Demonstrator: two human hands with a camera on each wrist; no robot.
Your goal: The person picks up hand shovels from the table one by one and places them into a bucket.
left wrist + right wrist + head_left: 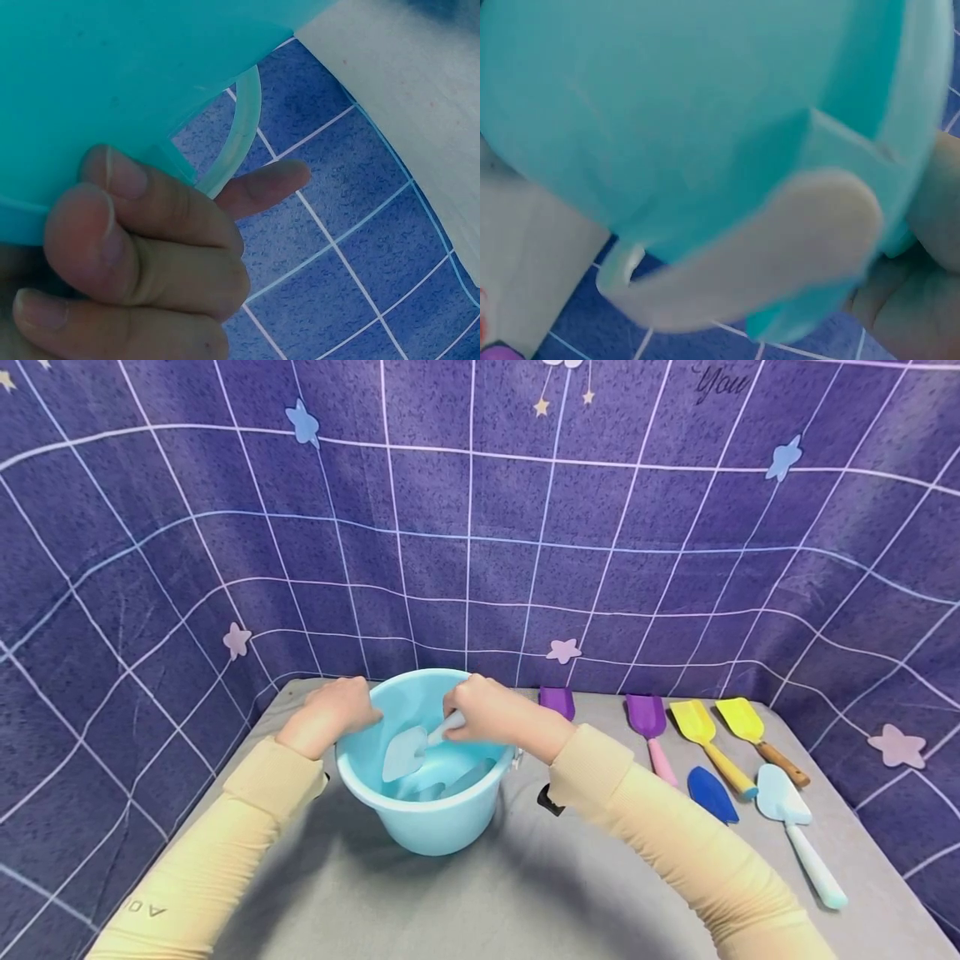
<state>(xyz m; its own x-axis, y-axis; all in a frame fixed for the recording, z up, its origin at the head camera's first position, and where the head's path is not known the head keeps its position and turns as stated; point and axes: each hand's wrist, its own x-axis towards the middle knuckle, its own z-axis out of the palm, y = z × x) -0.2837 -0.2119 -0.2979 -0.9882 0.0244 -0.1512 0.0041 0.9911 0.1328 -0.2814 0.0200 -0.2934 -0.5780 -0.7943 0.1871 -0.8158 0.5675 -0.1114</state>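
Observation:
A light blue bucket (438,827) stands on the grey cloth-covered table. My left hand (333,714) grips its left rim, thumb over the inside. In the left wrist view the curled fingers (172,202) lie against the outer wall, near the pale bail handle (244,127). Over the right rim, my right hand (487,710) holds a pale blue toy shovel (405,753) by its handle, with the blade inside the bucket. Beneath it lie other bluish toy pieces (465,778), partly hidden. In the right wrist view the outer wall and a wide white bail handle (757,255) fill most of the picture.
To the right lie a purple shovel with a pink handle (647,717), two yellow shovels (693,722), a blue blade (712,793) and a pale blue shovel (783,789). Another purple blade (557,702) shows behind my right forearm. A purple-blue gridded cloth (510,568) hangs around the table.

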